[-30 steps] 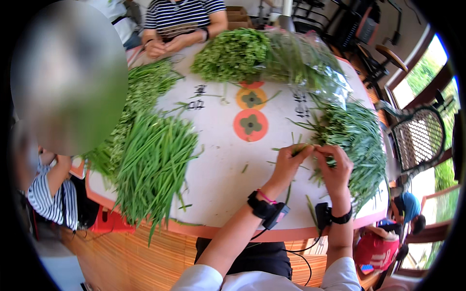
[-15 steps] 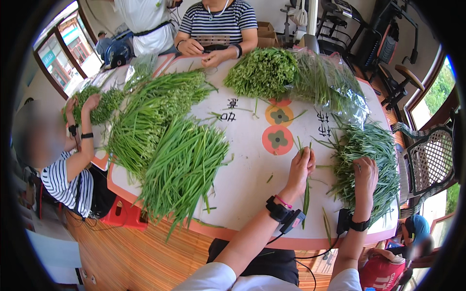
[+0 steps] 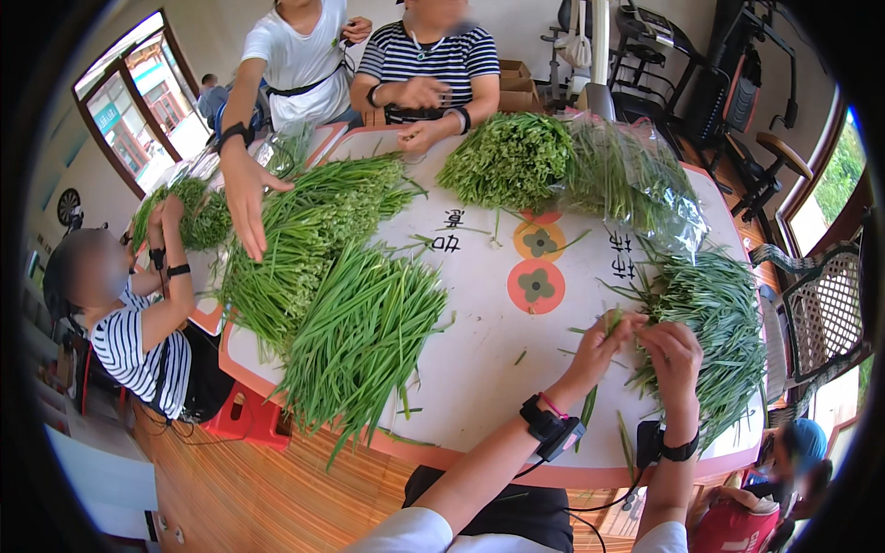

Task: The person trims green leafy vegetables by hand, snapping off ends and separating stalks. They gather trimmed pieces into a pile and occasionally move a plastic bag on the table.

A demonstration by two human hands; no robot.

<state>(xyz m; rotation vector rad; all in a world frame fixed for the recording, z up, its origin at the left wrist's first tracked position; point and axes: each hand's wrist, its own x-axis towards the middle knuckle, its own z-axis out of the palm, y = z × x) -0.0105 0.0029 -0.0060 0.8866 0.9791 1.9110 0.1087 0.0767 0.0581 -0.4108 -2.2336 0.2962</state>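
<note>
My left hand (image 3: 601, 348) is closed round a few long green chives (image 3: 590, 404), whose blades trail below the fingers. Close against its fingertips is my right hand (image 3: 671, 358), its fingers pinched together; whatever lies between them is too small to make out. Both hands hover over the table beside a large heap of bluish-green chives (image 3: 714, 313) at the right. Left of them lies a heap of brighter green chives (image 3: 364, 323), cut ends and tips overlapping, with another long heap (image 3: 313, 230) behind it.
The white table (image 3: 479, 369) has an orange border and round printed flowers. At its far side stand a bundle of greens (image 3: 507, 161) and a clear plastic bag (image 3: 678, 207). One co-worker's arm (image 3: 241, 175) reaches over the left heap. A woven chair (image 3: 825, 300) stands right.
My right hand has left the right heap and come to my left hand, which moved right. A standing co-worker has stretched an arm over the left heap. The view has tilted slightly.
</note>
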